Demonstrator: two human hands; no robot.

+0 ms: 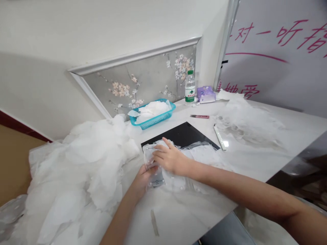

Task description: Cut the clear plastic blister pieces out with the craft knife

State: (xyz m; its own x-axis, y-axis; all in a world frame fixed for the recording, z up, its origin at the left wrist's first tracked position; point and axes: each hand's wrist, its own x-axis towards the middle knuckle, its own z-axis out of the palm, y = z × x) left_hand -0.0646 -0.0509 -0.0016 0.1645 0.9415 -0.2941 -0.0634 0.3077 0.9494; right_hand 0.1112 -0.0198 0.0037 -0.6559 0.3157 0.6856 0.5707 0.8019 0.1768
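At the table [258,163] edge, our left hand [143,180] grips dotted tulle [172,182], right hand [170,158] pressing it; black board [181,134] at twelve o'clock.

- A blue plastic basket [153,119] heaped with white fabric, on a white marble-look tabletop [255,160]
- A water bottle [189,89] beside a purple tissue pack [206,94]
- A slim pink tool [199,116], probably scissors, though it is too small to be sure
- A white-edged ruler [220,137] near a spread of sheer white tulle [245,119]
- A floral wall panel [143,81]
- A banner with pink Chinese characters [276,58]
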